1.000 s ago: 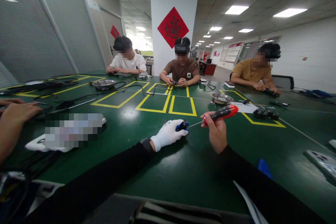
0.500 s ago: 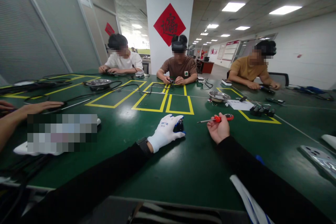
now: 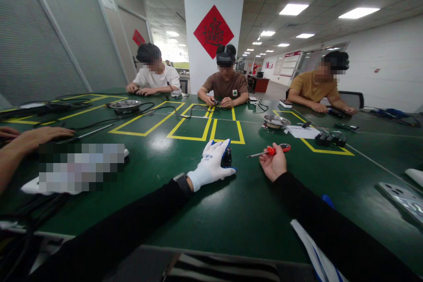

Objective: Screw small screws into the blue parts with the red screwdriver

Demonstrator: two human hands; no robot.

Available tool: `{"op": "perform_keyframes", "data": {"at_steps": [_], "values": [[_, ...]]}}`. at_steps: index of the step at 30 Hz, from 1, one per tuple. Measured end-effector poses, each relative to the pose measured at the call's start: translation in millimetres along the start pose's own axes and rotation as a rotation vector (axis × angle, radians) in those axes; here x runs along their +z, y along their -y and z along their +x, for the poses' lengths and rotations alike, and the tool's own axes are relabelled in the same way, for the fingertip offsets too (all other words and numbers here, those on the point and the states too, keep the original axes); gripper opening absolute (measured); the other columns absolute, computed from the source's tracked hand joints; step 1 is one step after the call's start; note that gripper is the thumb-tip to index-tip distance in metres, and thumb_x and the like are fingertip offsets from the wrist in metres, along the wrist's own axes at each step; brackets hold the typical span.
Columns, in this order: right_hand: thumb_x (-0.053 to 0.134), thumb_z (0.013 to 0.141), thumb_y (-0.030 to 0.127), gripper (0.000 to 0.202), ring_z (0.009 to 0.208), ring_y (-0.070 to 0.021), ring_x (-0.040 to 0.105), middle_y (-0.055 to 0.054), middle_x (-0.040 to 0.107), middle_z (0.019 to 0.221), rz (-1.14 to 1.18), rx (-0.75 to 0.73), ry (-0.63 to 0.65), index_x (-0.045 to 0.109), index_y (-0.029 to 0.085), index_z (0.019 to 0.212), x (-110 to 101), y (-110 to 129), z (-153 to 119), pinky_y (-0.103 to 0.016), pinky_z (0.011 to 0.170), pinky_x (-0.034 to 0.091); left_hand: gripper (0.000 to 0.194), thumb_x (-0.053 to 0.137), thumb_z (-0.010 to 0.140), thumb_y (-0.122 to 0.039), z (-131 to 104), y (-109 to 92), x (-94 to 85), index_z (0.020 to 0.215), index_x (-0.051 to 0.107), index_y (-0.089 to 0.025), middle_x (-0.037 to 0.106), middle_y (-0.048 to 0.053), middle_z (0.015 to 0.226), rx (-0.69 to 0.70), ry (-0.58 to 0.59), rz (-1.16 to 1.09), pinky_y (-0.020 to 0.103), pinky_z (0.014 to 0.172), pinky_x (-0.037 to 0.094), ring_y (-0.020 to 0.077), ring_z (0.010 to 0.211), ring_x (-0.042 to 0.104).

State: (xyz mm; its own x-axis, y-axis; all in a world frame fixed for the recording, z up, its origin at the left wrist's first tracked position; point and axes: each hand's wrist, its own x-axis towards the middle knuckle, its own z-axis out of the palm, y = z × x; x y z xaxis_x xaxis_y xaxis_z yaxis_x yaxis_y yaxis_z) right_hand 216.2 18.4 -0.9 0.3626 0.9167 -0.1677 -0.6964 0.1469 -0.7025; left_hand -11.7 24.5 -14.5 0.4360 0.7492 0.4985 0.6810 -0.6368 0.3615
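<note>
My left hand (image 3: pixel 211 163) wears a white glove with blue fingertips. Its thumb and fingers are spread apart around a small black object (image 3: pixel 227 157), which stands on the green table; the palm hides part of it, and its kind is unclear. To the right, my bare right hand (image 3: pixel 275 164) is turned palm up. A screwdriver (image 3: pixel 271 150) with a red and black handle lies across its curled fingers, its metal shaft pointing left toward the black object.
Yellow tape rectangles mark the green table (image 3: pixel 158 220). Metal bowls (image 3: pixel 276 121), black parts (image 3: pixel 330 139) and a white paper (image 3: pixel 302 131) lie farther off. A phone (image 3: pixel 401 200) and white glove (image 3: pixel 313 251) are at right. Several co-workers sit around; one's hand (image 3: pixel 42 134) rests at left.
The fingers of my left hand have spread wider around the black object, showing more of it. My right hand with the screwdriver has shifted slightly left. The co-worker's hand at left drew back a little.
</note>
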Motion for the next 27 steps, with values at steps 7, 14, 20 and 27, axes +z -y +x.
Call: {"op": "perform_keyframes", "data": {"at_steps": [7, 14, 20, 27], "values": [[0.047, 0.089, 0.031, 0.023, 0.037, -0.006, 0.044, 0.006, 0.052, 0.049, -0.024, 0.029, 0.0, 0.049, 0.019, 0.07, 0, -1, 0, -0.017, 0.037, 0.039, 0.082, 0.065, 0.073, -0.041, 0, -1, -4.6, 0.144, 0.029, -0.025, 0.047, 0.008, 0.14, 0.04, 0.017, 0.012, 0.044, 0.118, 0.008, 0.026, 0.136, 0.034], [0.047, 0.089, 0.032, 0.023, 0.037, -0.006, 0.044, 0.006, 0.052, 0.05, -0.027, 0.041, 0.003, 0.049, 0.019, 0.071, -1, -1, 2, -0.017, 0.037, 0.04, 0.058, 0.062, 0.067, -0.065, -1, 7, -2.6, 0.11, 0.065, -0.025, 0.04, 0.007, 0.145, -0.074, 0.002, 0.112, 0.051, 0.116, 0.005, 0.0339, 0.141, 0.019], [0.048, 0.088, 0.032, 0.02, 0.038, -0.0064, 0.045, 0.006, 0.051, 0.051, -0.031, 0.041, 0.006, 0.049, 0.019, 0.072, -2, -1, 4, -0.017, 0.038, 0.041, 0.048, 0.065, 0.072, -0.052, 4, 6, 0.7, 0.109, 0.061, -0.023, 0.05, 0.009, 0.137, -0.117, -0.123, 0.031, 0.049, 0.116, 0.013, 0.0297, 0.136, 0.031], [0.047, 0.088, 0.032, 0.02, 0.038, -0.0063, 0.044, 0.006, 0.05, 0.051, -0.042, 0.028, 0.021, 0.047, 0.02, 0.072, -1, -1, 1, -0.016, 0.038, 0.04, 0.033, 0.063, 0.075, -0.04, 26, 79, -43.7, 0.098, 0.05, -0.021, 0.066, 0.005, 0.095, -0.397, -0.41, -0.281, 0.036, 0.086, 0.049, 0.0205, 0.089, 0.063]]}}
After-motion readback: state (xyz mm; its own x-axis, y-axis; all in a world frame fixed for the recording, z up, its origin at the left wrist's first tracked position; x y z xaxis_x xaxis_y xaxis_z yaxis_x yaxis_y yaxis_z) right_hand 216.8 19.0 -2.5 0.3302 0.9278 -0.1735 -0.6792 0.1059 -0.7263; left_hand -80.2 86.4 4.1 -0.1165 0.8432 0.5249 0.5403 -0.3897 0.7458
